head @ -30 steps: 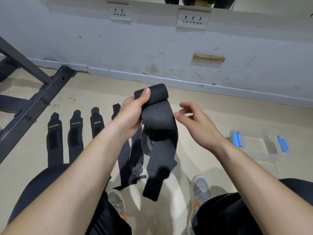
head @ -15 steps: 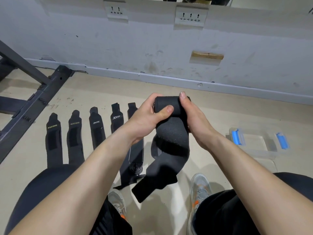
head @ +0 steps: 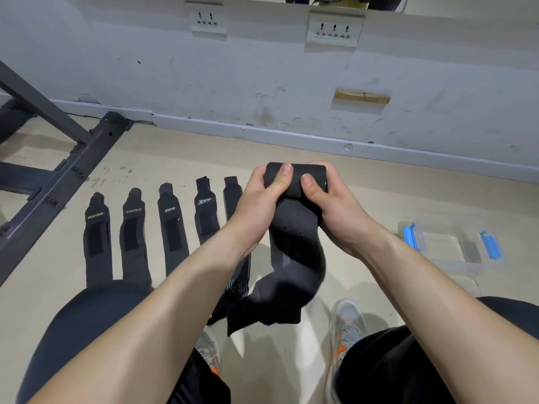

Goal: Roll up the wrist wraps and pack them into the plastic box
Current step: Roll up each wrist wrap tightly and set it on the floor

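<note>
Both hands hold a black wrist wrap point(head: 294, 228) in the air above the floor. Its top end is wound into a roll. My left hand point(head: 262, 199) grips the roll's left end, thumb on the front. My right hand point(head: 326, 205) grips the right end the same way. The loose tail hangs down and bends left towards my knees. Several black wrist wraps point(head: 172, 225) lie flat side by side on the floor to the left. A clear plastic box point(head: 446, 243) with blue latches stands open on the floor at the right.
A dark metal frame point(head: 58, 182) of gym equipment lies on the floor at the far left. A grey wall with sockets point(head: 334, 29) runs along the back. My knees and grey shoes point(head: 347, 325) fill the bottom of the view.
My right hand, free a second ago, has closed on the roll beside the left hand. The roll has grown and the hanging tail has become shorter and swung left.
</note>
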